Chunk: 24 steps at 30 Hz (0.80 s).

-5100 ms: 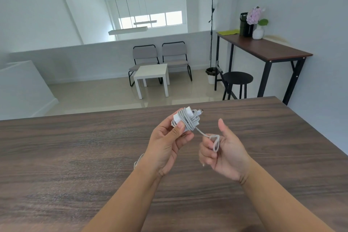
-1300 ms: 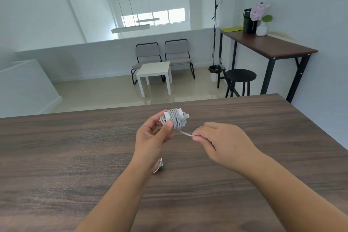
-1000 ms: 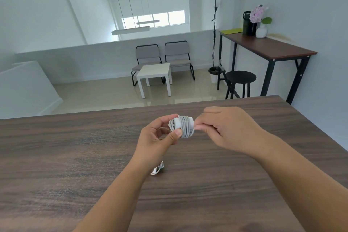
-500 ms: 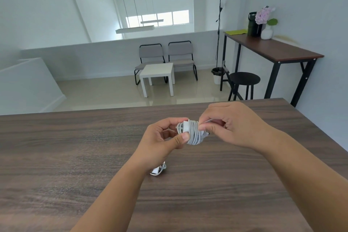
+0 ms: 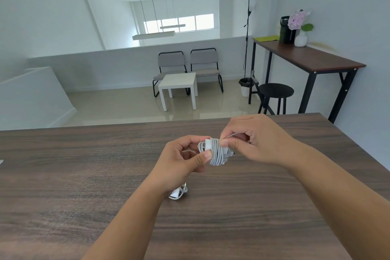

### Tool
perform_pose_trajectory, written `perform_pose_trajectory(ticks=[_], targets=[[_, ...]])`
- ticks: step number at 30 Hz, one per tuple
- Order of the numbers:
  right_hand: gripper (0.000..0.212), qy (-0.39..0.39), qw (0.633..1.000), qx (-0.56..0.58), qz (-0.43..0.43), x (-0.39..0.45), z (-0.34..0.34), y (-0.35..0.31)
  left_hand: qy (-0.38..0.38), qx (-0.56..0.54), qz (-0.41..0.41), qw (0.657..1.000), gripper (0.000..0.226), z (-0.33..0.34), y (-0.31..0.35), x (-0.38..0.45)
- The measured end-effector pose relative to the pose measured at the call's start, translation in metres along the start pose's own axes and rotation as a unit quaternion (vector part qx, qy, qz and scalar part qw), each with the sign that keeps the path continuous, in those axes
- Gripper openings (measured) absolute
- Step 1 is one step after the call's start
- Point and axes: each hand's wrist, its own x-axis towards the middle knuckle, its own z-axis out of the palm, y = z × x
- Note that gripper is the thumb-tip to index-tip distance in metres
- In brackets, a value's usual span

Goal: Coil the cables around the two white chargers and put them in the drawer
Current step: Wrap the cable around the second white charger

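Wood table (image 5: 84,175) w/ 2nd charger (image 5: 178,193).

The white charger (image 5: 207,144) shows only as a small patch, since the coiled cable (image 5: 217,153) wraps most of its body and the left hand (image 5: 182,159) covers its near side. The cable's free end disappears inside the curled fingers of the right hand (image 5: 256,140). A second charger (image 5: 178,193) lies on the bench (image 5: 63,175), mostly hidden under the left wrist, so its cable cannot be made out. At the left edge a pale object (image 5: 1,162) is cut off by the frame.
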Motion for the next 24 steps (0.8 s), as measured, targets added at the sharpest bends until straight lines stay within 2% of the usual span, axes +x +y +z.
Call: perform_pose_trajectory(ticks=[4,6,8,12,15,17,19,22,24], targets=[[0.008,0.010,0.994,0.098,0.053,0.001,0.001,0.002,-0.017,-0.034,-0.006,0.999,0.035,-0.004,0.003,-0.003],[0.005,0.031,0.976,0.182,0.117,0.002,-0.003,0.004,-0.053,-0.089,-0.010,0.995,0.045,-0.002,0.002,-0.006],[0.007,0.044,0.965,0.216,0.146,0.005,-0.005,0.007,-0.083,-0.171,-0.010,0.982,0.058,0.004,-0.001,-0.008],[0.011,0.072,0.945,0.265,0.177,0.001,0.011,0.006,-0.058,-0.334,0.007,0.941,0.063,0.013,-0.003,-0.004],[0.012,0.083,0.952,0.210,0.207,-0.011,0.043,-0.002,-0.017,-0.403,0.016,0.915,0.059,0.019,0.000,0.000],[0.016,0.091,0.963,0.157,0.199,-0.020,0.058,-0.009,0.052,-0.382,0.014,0.923,0.040,0.026,0.002,0.003],[0.020,0.063,0.983,0.049,0.165,-0.024,0.059,-0.014,0.118,-0.299,0.027,0.946,0.031,0.031,0.000,0.003],[0.030,-0.015,0.989,-0.083,0.121,-0.022,0.048,-0.018,0.186,-0.122,0.064,0.973,0.034,0.028,-0.011,0.003],[0.030,-0.035,0.987,-0.114,0.107,-0.022,0.038,-0.018,0.192,-0.014,0.084,0.978,0.040,0.026,-0.018,0.002]])
